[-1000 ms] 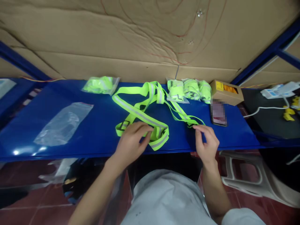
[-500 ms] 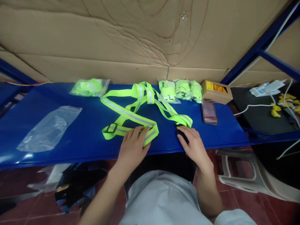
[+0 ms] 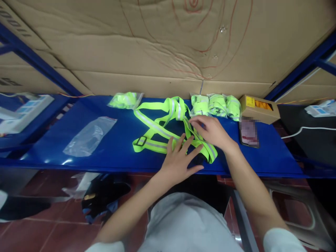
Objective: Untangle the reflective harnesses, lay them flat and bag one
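Observation:
A fluorescent yellow-green reflective harness (image 3: pixel 154 126) with silver stripes lies spread on the blue table (image 3: pixel 126 159). A black slide buckle (image 3: pixel 141 141) shows on its left loop. My left hand (image 3: pixel 180 159) rests on the near straps, palm down, with its fingers spread. My right hand (image 3: pixel 211 131) is above the harness's right straps; its fingers are bent, with thumb and forefinger tips together at a strap. Exactly how that strap sits between them is partly hidden. Below the right hand, the strap folds into a loop near the table's front edge.
Bagged harnesses (image 3: pixel 217 105) stand at the back, and another bagged harness (image 3: pixel 126 100) lies further left. An empty clear plastic bag (image 3: pixel 89 138) is at left. On the right are an open cardboard box (image 3: pixel 258 109) and a phone (image 3: pixel 249 133). A cardboard wall (image 3: pixel 147 59) rises behind.
My left hand has shifted right and spread its fingers over the straps. The right hand has left the black piece at the strap's end and moved farther back. The view has turned left.

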`<state>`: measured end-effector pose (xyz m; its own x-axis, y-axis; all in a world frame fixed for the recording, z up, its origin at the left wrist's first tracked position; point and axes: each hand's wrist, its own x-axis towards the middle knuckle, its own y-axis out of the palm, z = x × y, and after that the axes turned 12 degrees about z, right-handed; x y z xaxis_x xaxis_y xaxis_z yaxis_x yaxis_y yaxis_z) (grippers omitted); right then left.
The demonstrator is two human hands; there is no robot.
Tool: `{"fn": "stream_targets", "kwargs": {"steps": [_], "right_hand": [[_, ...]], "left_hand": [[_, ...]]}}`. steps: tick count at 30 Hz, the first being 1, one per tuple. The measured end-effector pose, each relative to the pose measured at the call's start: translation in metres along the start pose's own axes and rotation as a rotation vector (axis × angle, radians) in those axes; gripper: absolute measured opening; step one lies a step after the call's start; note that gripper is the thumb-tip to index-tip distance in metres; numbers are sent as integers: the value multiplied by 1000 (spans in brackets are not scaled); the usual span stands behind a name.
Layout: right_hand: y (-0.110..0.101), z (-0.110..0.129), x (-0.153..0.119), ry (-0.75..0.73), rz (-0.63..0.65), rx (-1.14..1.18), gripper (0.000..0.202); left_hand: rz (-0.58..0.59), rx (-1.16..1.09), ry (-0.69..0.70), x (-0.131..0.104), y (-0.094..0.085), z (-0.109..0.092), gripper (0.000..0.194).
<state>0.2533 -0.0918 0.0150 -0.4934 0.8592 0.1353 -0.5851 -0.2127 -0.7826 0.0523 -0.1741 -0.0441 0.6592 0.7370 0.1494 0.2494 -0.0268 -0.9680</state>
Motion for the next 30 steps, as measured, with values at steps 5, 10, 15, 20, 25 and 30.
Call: {"fn": "stream_targets", "kwargs": {"steps": [5, 10, 15, 20, 25, 30], "right_hand": [[17, -22, 123, 148, 95, -30, 33], [33, -22, 185, 118, 20, 77, 27], [15, -17, 234, 68, -141, 192, 38], [-12, -18, 262, -112, -227, 112, 40], [-12, -28, 244, -196, 159, -364, 54], [9, -13, 205, -254, 152, -565, 40]], "left_hand": [[187, -122, 90, 13, 12, 14, 65], [203, -135, 275, 22, 12, 14, 59], [175, -109, 425, 18, 19, 6, 63], [122, -69, 438, 12, 20, 5, 58], [95, -23, 386, 16, 23, 5, 52], [-7, 21, 286, 9, 13, 1, 52]]}}
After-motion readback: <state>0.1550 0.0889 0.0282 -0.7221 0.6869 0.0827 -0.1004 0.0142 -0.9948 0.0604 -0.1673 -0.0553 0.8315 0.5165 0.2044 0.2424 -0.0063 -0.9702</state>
